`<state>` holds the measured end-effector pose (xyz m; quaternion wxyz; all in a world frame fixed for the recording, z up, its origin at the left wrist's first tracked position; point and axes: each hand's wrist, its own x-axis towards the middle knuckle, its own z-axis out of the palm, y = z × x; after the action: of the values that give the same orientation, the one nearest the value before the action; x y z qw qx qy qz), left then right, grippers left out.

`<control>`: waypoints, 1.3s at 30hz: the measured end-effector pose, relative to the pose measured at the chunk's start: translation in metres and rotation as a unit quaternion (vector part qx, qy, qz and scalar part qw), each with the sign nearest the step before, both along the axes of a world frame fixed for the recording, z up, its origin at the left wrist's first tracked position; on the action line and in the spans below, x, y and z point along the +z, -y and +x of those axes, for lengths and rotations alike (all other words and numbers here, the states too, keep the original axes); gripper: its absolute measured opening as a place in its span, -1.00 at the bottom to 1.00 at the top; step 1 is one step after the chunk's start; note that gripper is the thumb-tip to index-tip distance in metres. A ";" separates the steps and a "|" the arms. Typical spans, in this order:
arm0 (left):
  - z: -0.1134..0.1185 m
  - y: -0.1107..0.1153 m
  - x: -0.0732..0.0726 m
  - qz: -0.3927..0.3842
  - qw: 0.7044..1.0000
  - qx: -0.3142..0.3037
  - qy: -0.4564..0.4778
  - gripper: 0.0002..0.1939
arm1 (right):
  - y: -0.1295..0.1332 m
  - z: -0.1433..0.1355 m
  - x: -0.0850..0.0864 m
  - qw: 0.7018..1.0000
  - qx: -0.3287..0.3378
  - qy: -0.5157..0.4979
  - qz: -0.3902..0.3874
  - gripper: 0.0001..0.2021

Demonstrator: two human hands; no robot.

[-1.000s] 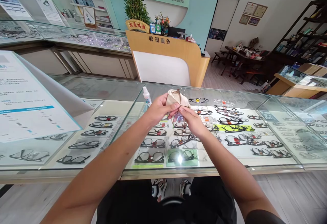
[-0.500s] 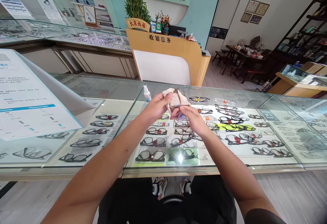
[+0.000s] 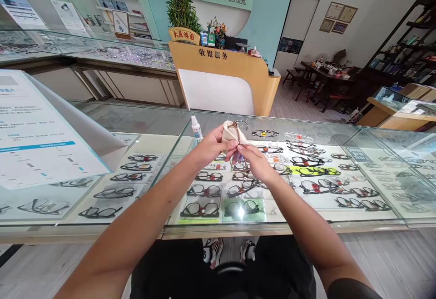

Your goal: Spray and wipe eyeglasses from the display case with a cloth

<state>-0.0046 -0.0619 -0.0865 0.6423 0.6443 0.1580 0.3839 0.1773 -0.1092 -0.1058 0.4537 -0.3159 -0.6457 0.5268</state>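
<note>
Above the glass counter, my left hand (image 3: 215, 146) is closed on a pale cloth (image 3: 229, 132), which is folded around part of a thin-framed pair of glasses (image 3: 241, 164). My right hand (image 3: 256, 159) pinches the same glasses near their middle, its fingertips close to my left thumb. One lens hangs below my fingers; the other is largely hidden by the cloth. A white spray bottle (image 3: 196, 128) stands on the counter just beyond my left hand.
Rows of spectacles (image 3: 203, 209) lie inside the glass display counter (image 3: 293, 227). A large printed sign (image 3: 44, 131) stands at the left. Across the aisle is a wooden cashier desk (image 3: 264, 78) with a plant (image 3: 182, 10).
My left fingers and thumb have shifted lower on the cloth, nearer my right fingertips. The cloth is bunched more narrowly around the glasses, and my right hand has moved slightly left.
</note>
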 end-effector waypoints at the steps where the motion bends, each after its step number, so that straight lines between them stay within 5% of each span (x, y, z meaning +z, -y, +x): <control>1: 0.001 0.000 -0.001 0.003 1.000 0.006 0.003 -0.58 | 0.000 0.000 0.000 1.000 0.001 0.009 0.007 -0.45; 12: 0.014 0.003 -0.017 -0.005 0.990 0.124 0.067 -0.58 | 0.004 -0.003 -0.007 0.993 -0.055 0.067 0.074 -0.44; 19: 0.017 -0.002 -0.017 -0.078 0.976 0.176 0.097 -0.42 | 0.003 0.001 0.001 0.996 -0.053 0.011 0.072 -0.45; 23: 0.015 -0.010 -0.018 -0.107 0.962 0.204 0.148 -0.45 | 0.001 0.012 0.008 0.989 -0.105 -0.030 0.096 -0.51; 29: 0.019 0.000 -0.025 -0.147 0.975 0.143 0.084 -0.39 | -0.004 0.021 0.011 0.968 -0.199 -0.060 0.140 -0.51; 35: 0.026 0.017 -0.023 -0.144 0.986 0.076 0.034 -0.34 | -0.004 0.017 0.008 0.979 -0.171 -0.056 0.094 -0.50; 39: 0.026 0.019 -0.025 -0.147 0.985 0.085 0.013 -0.40 | -0.004 0.014 0.006 0.984 -0.158 -0.075 0.045 -0.46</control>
<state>0.0214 -0.0812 -0.1115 0.6973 0.5220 0.2582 0.4180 0.1909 -0.1050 -0.0999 0.5924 -0.3525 -0.5749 0.4408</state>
